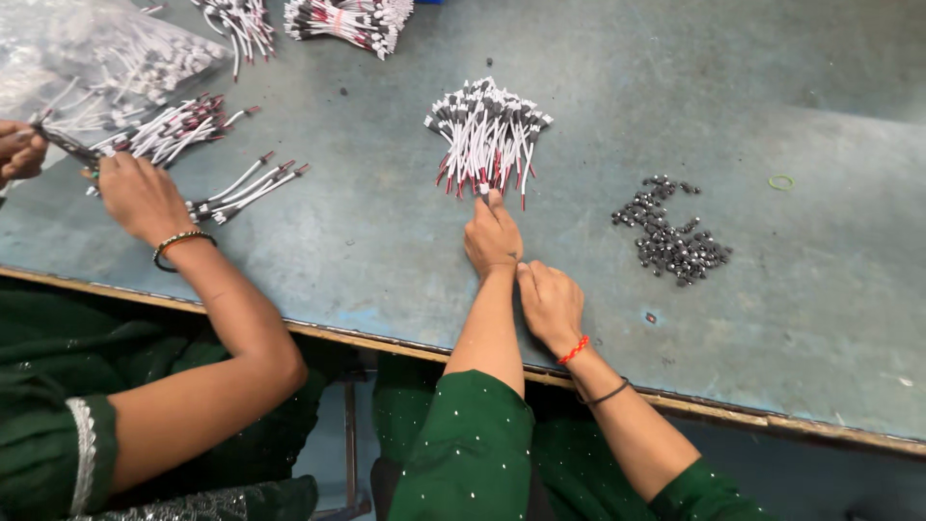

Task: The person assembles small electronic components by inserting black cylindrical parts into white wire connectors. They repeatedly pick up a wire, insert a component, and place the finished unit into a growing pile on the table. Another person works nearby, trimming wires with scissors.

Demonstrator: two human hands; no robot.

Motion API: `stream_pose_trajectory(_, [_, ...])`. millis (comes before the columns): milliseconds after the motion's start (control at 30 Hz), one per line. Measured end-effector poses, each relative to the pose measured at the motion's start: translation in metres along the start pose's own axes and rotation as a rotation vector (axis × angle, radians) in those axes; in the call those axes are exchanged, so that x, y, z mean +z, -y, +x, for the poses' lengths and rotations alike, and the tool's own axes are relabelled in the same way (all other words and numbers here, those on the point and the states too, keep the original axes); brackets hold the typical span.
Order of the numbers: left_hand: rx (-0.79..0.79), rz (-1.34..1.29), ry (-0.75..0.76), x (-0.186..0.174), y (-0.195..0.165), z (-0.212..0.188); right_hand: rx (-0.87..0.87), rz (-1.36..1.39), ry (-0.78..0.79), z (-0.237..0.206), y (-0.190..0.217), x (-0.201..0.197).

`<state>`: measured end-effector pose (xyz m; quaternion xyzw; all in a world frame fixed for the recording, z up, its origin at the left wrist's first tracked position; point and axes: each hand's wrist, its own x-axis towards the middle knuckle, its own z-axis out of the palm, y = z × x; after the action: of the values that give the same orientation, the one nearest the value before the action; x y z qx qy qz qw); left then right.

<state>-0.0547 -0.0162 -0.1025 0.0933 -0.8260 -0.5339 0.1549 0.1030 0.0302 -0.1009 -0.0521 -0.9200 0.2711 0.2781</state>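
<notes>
Green sleeves lead up to the left hand (493, 234), fingertips pinching one wire at the near end of the bundle (488, 135) straight ahead, wires running away, while the right hand (550, 304) rests half-curled, empty, on the tabletop (791, 193) behind.

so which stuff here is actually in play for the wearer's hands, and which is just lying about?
In play:
- left hand, fingertips on the bundle of white wire leads
- right hand, resting beside it on the table

Lying about:
- pile of small dark parts
- green rubber band
- far wire bundles
- co-worker's hand with their loose leads
</notes>
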Motion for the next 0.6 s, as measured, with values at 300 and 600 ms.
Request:
stream_pose_trajectory(300, [0.164, -0.073, 0.047, 0.002, 0.017, 0.040, -0.386, 0.100, -0.394, -0.077, -0.069, -0.113])
stream_pose_trajectory(600, [0.342, -0.064, 0.050, 0.005, 0.022, 0.030, 0.239, 0.217, -0.468, 0.009, -0.152, -0.101])
